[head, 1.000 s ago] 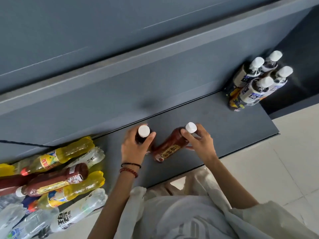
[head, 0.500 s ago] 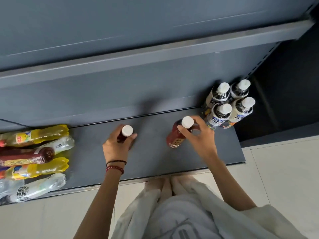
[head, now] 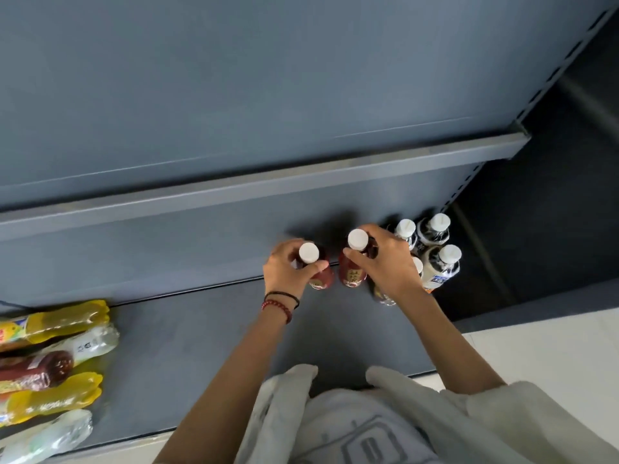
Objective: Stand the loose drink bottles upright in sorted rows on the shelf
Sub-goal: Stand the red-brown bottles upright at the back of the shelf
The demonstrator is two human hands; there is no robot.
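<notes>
Two brown tea bottles with white caps stand upright side by side at the back of the grey bottom shelf (head: 207, 343). My left hand (head: 284, 271) grips the neck of the left tea bottle (head: 318, 269). Around the neck of the right tea bottle (head: 351, 267) curls my right hand (head: 388, 262). Just to the right, several white-capped milk-tea bottles (head: 438, 259) stand in a block at the shelf's right end; my right hand partly hides one of them.
A pile of loose bottles (head: 50, 360) lies on its side at the shelf's left end: yellow, clear and one brown. An upper shelf (head: 268, 187) overhangs the back. The pale floor (head: 552, 349) is at the right, and my light clothing fills the bottom.
Both hands carried their tea bottles to the right and back along the shelf. The two bottles now stand close together beside the milk-tea block.
</notes>
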